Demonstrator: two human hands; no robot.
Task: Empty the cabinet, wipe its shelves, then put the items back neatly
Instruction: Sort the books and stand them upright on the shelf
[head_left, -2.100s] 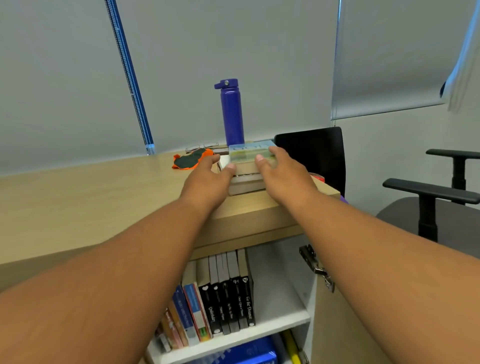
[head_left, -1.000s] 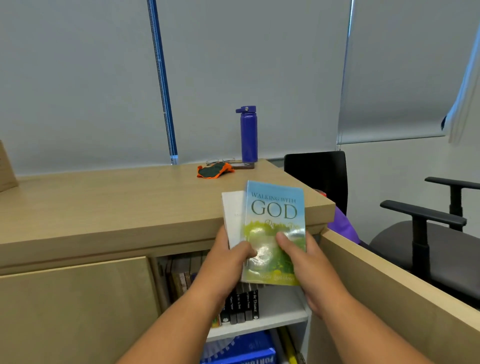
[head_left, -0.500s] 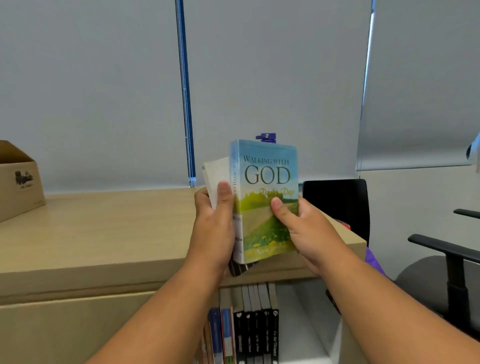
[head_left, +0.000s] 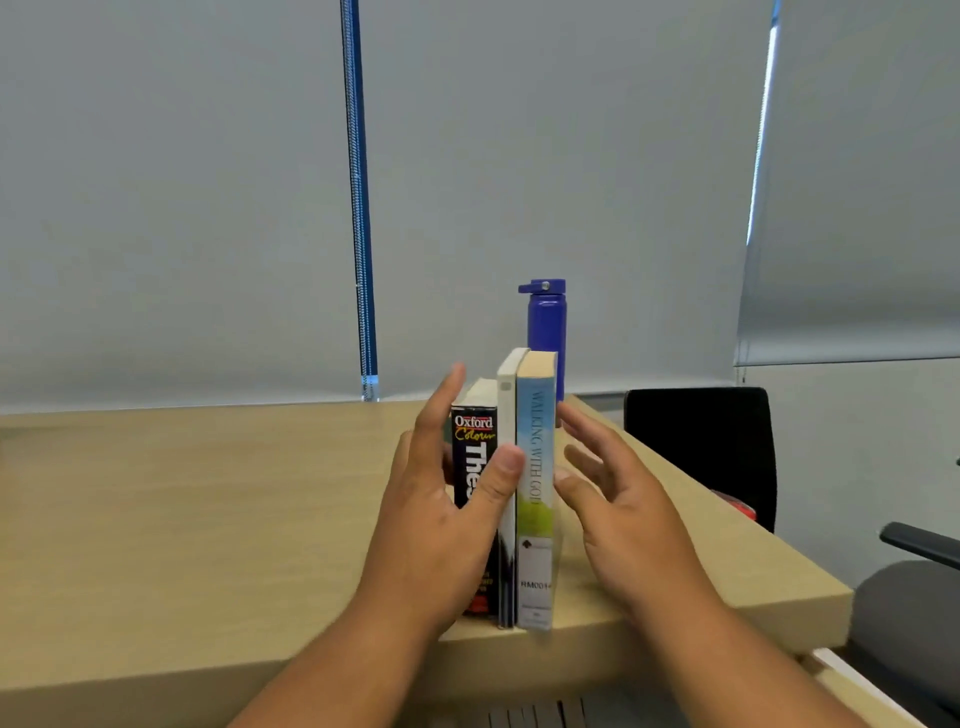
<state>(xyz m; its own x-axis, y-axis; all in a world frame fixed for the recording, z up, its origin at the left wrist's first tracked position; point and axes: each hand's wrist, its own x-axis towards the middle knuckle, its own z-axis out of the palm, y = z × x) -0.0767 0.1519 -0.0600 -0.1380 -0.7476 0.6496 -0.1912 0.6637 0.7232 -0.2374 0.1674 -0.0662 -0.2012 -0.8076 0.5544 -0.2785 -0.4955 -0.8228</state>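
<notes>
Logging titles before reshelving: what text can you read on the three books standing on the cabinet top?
"Oxford Colour": top of the black spine.
"Thes": same spine, the rest hidden behind the left hand.
"WALKING WITH GOD": down the blue-green spine.
"RM0014": white label low on that spine, last digit blurred.
White middle spine: small mark, unreadable.
Small print low on the black spine: too blurred.

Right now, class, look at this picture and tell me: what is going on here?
A person has three books upright, spines forward, near the front edge of the wooden cabinet top: a black Oxford book, a thin white book and a blue Walking with God book. The left hand braces them with straight fingers, thumb across the spines. The right hand is open beside the last one. A blue bottle stands behind.
</notes>
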